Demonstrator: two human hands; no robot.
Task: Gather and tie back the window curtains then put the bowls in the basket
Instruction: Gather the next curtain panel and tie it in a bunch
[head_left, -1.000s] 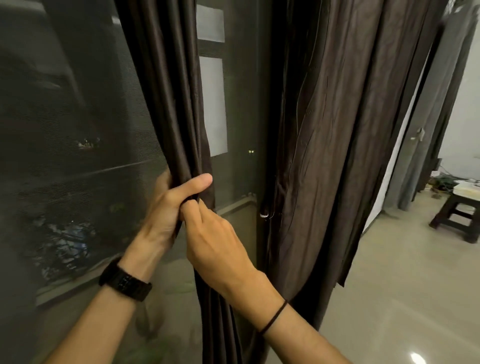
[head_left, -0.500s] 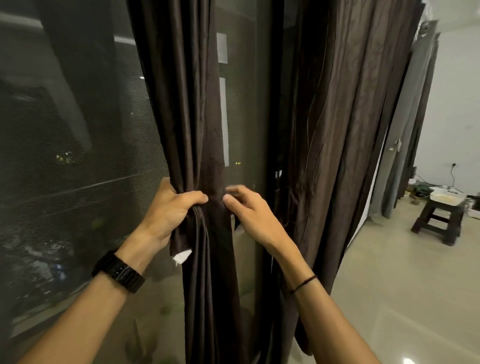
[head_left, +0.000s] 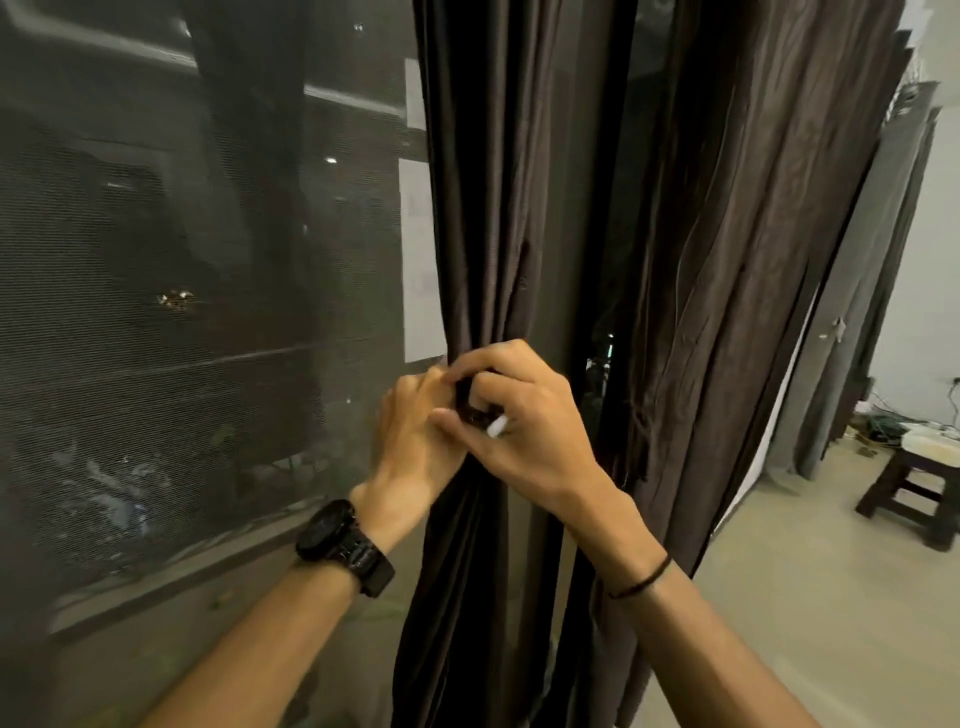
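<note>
A dark brown curtain (head_left: 483, 234) hangs bunched into a narrow column in front of the screened window (head_left: 208, 312). My left hand (head_left: 415, 431) grips the bunch from its left side at waist height. My right hand (head_left: 519, 421) is curled round the same spot from the right, pinching a dark tie-back strip with a small white tag (head_left: 496, 427) showing under its fingers. A second, wider brown curtain (head_left: 727, 312) hangs loose to the right. No bowls or basket are in view.
A dark wooden stool (head_left: 914, 493) with a white object on top stands at the right on the pale tiled floor (head_left: 805, 597). Grey curtains (head_left: 872, 291) hang by the far white wall. White paper sheets (head_left: 421, 260) stick to the window.
My right hand has come in from the right and closed round the gathered curtain beside my left hand. The view has shifted closer to the bunch.
</note>
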